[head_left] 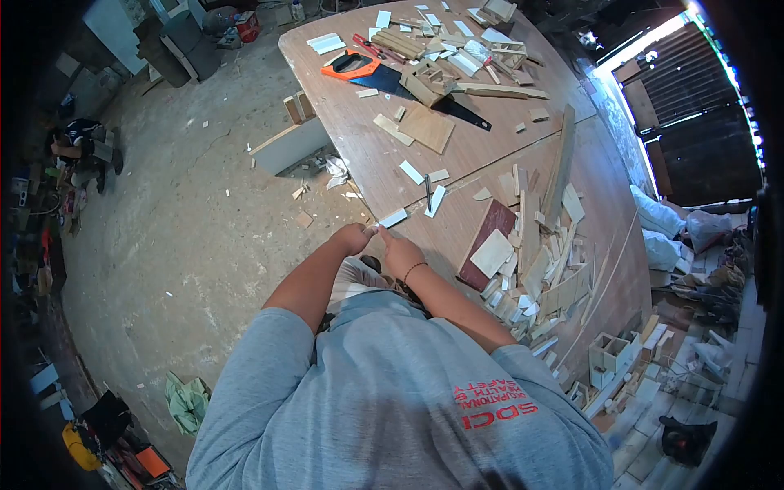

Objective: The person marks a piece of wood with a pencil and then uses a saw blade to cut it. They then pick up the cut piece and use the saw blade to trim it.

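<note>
At the near edge of the wooden table [343, 139], my left hand [354, 238] and my right hand [400, 253] meet at the fingertips. The fingers of both are closed, and what lies between them is too small to make out. Just beyond the fingertips is a small white strip [394, 217] on the table edge. Further in lie another white strip [436, 201] and a thin dark tool [428, 193]. A handsaw with an orange handle [351, 65] rests farther back, its dark blade partly under a small wooden frame [426, 82].
Wood offcuts [535, 245] and a dark red board [487, 243] cover the table's right side. More scraps [465, 41] are heaped at the back. A white panel [290, 147] stands on the floor beside the table. A person [83, 147] sits far left.
</note>
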`<action>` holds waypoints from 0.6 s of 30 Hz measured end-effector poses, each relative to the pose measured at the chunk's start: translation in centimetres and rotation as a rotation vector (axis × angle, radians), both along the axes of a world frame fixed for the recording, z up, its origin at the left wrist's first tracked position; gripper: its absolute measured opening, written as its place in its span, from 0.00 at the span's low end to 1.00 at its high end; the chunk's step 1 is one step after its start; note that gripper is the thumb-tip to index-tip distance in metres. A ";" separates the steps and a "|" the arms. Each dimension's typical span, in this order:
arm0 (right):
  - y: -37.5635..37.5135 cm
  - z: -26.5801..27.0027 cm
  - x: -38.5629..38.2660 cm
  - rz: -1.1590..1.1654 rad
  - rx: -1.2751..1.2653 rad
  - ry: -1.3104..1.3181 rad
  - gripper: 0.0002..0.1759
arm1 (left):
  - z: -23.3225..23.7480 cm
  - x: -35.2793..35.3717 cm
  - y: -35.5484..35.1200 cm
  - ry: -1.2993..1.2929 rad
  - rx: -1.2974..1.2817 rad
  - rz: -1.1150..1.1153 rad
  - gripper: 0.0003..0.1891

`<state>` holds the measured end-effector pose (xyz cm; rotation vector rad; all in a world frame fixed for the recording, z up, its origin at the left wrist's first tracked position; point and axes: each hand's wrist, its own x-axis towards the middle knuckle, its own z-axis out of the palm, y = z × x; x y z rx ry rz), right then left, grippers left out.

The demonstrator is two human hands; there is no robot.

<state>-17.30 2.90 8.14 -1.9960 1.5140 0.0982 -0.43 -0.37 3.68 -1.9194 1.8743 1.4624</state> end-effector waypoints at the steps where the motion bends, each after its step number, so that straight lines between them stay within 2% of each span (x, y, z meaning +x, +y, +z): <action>1: 0.5 1.0 -0.2 -0.003 0.001 -0.002 0.28 | 0.0 0.0 0.3 -0.002 0.001 -0.003 0.32; 7: 4.5 8.2 -3.4 0.060 0.110 0.052 0.25 | -0.9 -0.7 1.5 0.029 -0.071 0.131 0.32; 10: 4.3 10.4 -3.5 0.040 0.111 0.034 0.24 | 0.1 -0.9 1.2 -0.033 -0.016 0.092 0.31; 12: 3.7 12.3 -3.4 0.112 0.087 0.095 0.23 | 0.6 -0.8 1.1 -0.087 -0.038 0.042 0.30; 16: 2.8 13.4 -3.6 0.142 0.080 0.125 0.23 | 1.6 -1.1 1.1 -0.096 -0.041 0.026 0.29; 18: 2.0 13.3 -2.5 0.166 0.160 0.198 0.23 | 2.2 -1.4 1.4 -0.154 -0.071 0.012 0.29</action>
